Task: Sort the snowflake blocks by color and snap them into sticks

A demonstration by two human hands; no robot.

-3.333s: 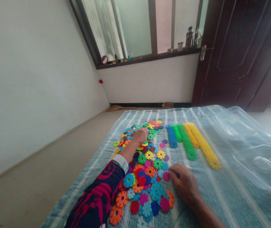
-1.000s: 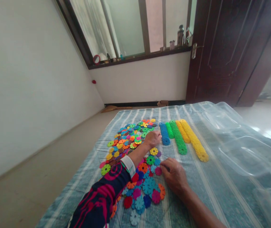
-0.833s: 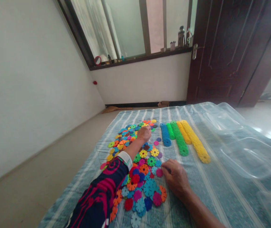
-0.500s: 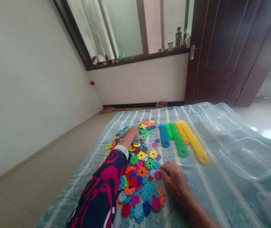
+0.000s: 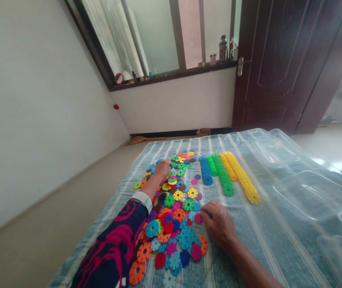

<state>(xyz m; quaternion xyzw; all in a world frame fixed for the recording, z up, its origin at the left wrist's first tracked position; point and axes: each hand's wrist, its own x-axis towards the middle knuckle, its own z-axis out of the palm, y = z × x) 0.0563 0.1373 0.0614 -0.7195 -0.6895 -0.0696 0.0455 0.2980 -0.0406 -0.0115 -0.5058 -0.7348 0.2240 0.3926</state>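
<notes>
1. A dark patterned sleeve [image 5: 108,244] was seen stretched forward across the left side of the loose discs [image 5: 169,227], part of which was covered by it.
2. The left hand [image 5: 162,169] was placed over the far part of the spread, its back upward and its fingers drawn close together; whether a disc was pinched there could not be told.
3. The loose discs were scattered in an overlapping, many-coloured band on the striped cloth [image 5: 267,240]. They were judged light, thin and stiff, probably smooth plastic, so some sliding over one another was to be expected, with little risk of breakage. A hold would best be taken on the notched rim, between thumb and fingertip, where an edge was propped up by a neighbour; flat-lying pieces were judged harder to lift.
4. A magenta disc [image 5: 198,218] was found at the spread's right border, just beside the right hand [image 5: 217,220]. That hand was curled, thumb and forefinger near each other; whether anything was gripped could not be told.
5. Beyond it, a blue stack [image 5: 206,172], two green stacks [image 5: 223,176] and two yellow stacks [image 5: 244,179] were laid lengthwise. These were judged liable to bend or part, and best supported along their length.
6. Clear containers [image 5: 315,219] were set farthest right.
</notes>
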